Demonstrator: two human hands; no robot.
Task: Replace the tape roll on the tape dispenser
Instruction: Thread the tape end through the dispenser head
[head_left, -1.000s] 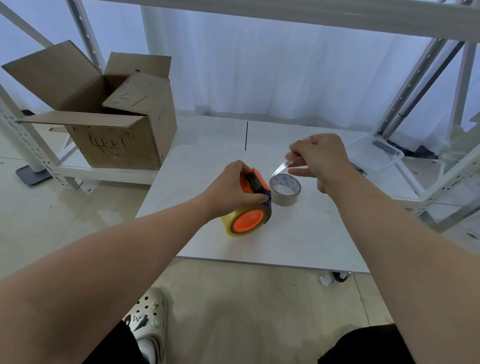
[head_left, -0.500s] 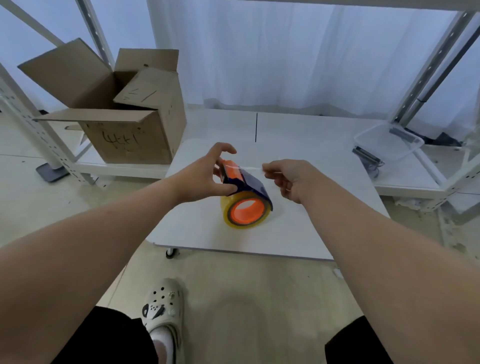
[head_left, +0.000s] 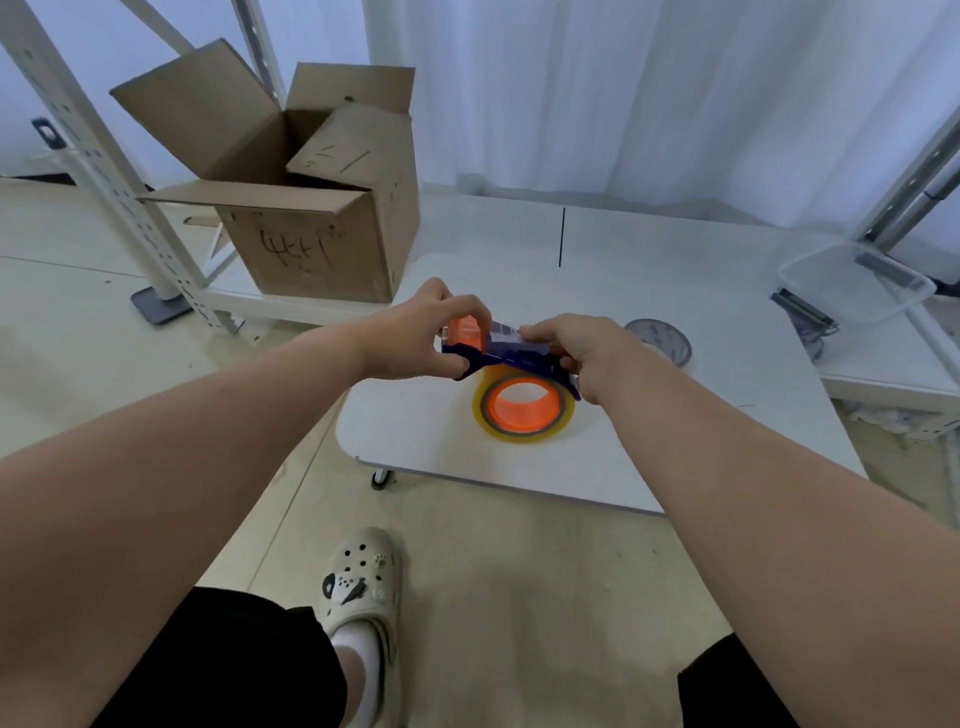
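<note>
Both hands hold the orange-and-navy plastic tape dispenser (head_left: 506, 358) over the white table (head_left: 675, 441). Left hand (head_left: 415, 338) fingers clamp its orange end; right hand (head_left: 576, 345) pinches the clear strip. Light but sticky, I'd grip the frame.

We see a white tabletop (head_left: 649, 457) with rounded near corners. On it stands the tape dispenser (head_left: 519, 384) with its yellowish roll, and to the far right lies a spent tape core (head_left: 658, 340). Behind, on a low white shelf (head_left: 291, 306), sits an open cardboard box (head_left: 322, 228); at right, a clear plastic container (head_left: 857, 291).
</note>
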